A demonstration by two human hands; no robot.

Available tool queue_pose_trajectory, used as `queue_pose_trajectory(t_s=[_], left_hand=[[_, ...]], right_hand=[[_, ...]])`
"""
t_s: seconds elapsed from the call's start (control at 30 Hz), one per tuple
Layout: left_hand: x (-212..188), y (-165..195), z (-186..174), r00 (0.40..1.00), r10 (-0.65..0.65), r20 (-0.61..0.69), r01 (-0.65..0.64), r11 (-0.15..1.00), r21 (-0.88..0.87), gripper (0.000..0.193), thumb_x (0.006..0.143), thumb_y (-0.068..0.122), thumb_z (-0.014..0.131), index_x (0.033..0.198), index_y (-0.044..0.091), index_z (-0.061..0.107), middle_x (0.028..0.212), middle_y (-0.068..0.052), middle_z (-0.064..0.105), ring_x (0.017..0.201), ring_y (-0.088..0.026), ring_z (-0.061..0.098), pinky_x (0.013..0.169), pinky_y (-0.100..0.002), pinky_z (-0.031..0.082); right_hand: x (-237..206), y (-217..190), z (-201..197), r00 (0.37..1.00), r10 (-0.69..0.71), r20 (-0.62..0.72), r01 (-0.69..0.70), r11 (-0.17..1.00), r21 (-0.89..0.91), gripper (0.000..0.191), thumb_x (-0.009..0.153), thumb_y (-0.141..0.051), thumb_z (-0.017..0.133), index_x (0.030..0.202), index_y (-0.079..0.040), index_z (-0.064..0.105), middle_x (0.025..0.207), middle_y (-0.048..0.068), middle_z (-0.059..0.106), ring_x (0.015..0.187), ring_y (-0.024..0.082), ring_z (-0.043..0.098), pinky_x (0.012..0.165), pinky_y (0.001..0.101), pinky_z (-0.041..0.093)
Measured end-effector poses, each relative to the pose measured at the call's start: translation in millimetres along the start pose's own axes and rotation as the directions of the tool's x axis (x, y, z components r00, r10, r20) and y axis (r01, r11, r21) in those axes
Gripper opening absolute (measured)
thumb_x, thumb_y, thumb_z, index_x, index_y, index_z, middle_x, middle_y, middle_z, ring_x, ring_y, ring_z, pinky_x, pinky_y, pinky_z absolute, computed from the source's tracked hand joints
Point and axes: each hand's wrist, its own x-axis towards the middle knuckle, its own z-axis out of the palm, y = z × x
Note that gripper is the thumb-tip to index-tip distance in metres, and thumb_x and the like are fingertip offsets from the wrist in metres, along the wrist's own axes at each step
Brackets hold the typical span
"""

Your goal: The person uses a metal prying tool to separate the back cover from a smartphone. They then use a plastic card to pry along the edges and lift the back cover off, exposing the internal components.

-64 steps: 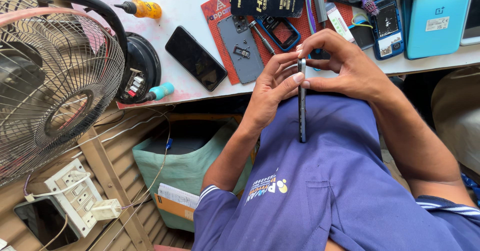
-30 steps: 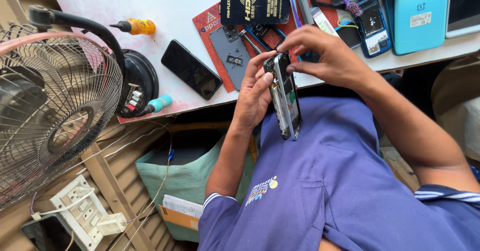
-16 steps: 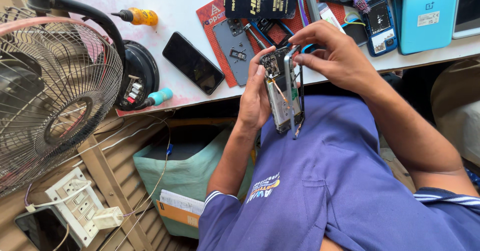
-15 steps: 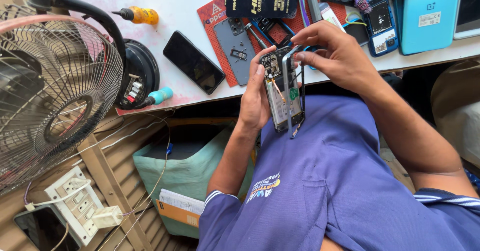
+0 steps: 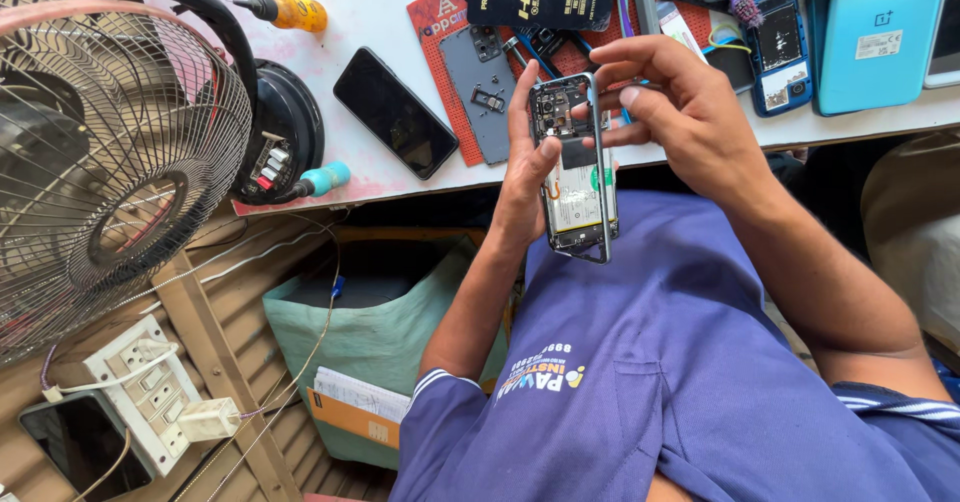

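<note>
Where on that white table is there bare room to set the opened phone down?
A bare strip of white table lies between the yellow-handled screwdriver and the red mat, above the black phone. From the mat rightward to the teal phone, parts and phones crowd the table.

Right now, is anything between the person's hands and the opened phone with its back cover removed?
Nothing visible does. The left hand grips the opened phone by its edge, and the right hand touches its top end with the fingertips.

Blue polo shirt (image 5: 680, 382). Turquoise phone (image 5: 878, 32). Black phone (image 5: 395, 112) on white table (image 5: 390, 2). Red work mat (image 5: 445, 22). Yellow-handled screwdriver (image 5: 290, 10). Green bag (image 5: 380, 332). Pink-rimmed fan (image 5: 110, 152).
</note>
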Motion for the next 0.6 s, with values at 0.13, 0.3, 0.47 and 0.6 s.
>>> queue_pose_trajectory(t_s=[0.13, 0.3, 0.47, 0.6], left_hand=[[1, -3, -4, 1.0, -0.011, 0.022, 0.011, 1.0, 0.015, 0.124, 0.081, 0.063, 0.084, 0.171, 0.016, 0.012, 0.155, -0.02, 0.037, 0.143, -0.029, 0.051, 0.117, -0.046, 0.052], [3, -4, -4, 0.995, -0.015, 0.095, 0.011, 0.999, 0.036, 0.126, 0.076, 0.062, 0.085, 0.166, 0.015, 0.012, 0.158, -0.02, 0.032, 0.144, -0.035, 0.046, 0.118, -0.051, 0.048], [2, 0, -3, 0.995, -0.02, 0.095, 0.019, 1.0, 0.007, 0.115, 0.084, 0.046, 0.081, 0.169, 0.012, 0.012, 0.159, -0.02, 0.035, 0.148, -0.031, 0.043, 0.125, -0.049, 0.041], [-1, 7, -3, 0.982, -0.039, 0.185, 0.073, 0.98, -0.184, 0.113, 0.082, 0.044, 0.079, 0.167, 0.013, 0.01, 0.152, -0.021, 0.04, 0.138, -0.034, 0.049, 0.114, -0.055, 0.049]], right_hand=[[-4, 5, 10, 0.991, -0.07, 0.111, 0.068, 0.997, 0.023, 0.036, 0.106, 0.004, 0.057, 0.14, -0.001, 0.048, 0.132, 0.011, 0.061, 0.129, 0.019, 0.067, 0.1, 0.0357, 0.06], [-2, 4, 22, 0.983, -0.162, 0.091, 0.181, 0.946, -0.269, 0.044, 0.098, 0.006, 0.066, 0.139, -0.004, 0.057, 0.127, 0.007, 0.064, 0.118, 0.016, 0.068, 0.095, 0.0297, 0.06], [1, -4, 21, 0.953, -0.262, 0.153, 0.303, 0.797, -0.522, 0.037, 0.099, 0.004, 0.067, 0.133, -0.008, 0.067, 0.128, 0.008, 0.066, 0.106, 0.015, 0.069, 0.084, 0.0285, 0.058], [-1, -8, 9, 0.885, -0.444, 0.14, 0.388, 0.535, -0.75, 0.031, 0.102, 0.003, 0.07, 0.132, -0.007, 0.069, 0.13, 0.01, 0.066, 0.115, 0.025, 0.069, 0.095, 0.0347, 0.058]])
